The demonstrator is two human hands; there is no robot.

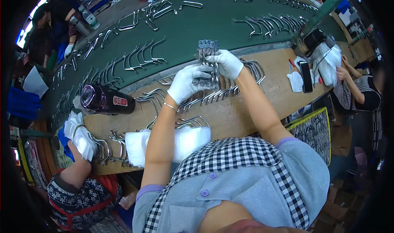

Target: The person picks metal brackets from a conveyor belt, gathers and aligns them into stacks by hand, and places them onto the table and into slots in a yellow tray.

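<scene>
Over the brown work surface, both of my hands hold one bundle of bent shiny metal pieces (208, 48), lined up side by side with flat ends upward. My left hand (184, 84), in a white glove, is closed round the lower left part of the bundle. White-gloved too, my right hand (229, 64) grips its upper right side, fingers across the front. The fingers partly hide the pieces' middle. Below the bundle a row of similar curved metal pieces (223, 94) lies on the cardboard-like surface (234, 118). Nearer to me sits a stack of white wrapping sheets (193, 144).
Beyond runs a green belt-like table (184, 31) bearing many curved metal pieces. A black flask (107, 99) stands at left, beside a co-worker's white-gloved hand (84, 140). A phone (305, 76) lies at right near a dark machine (312, 42). Other people work around.
</scene>
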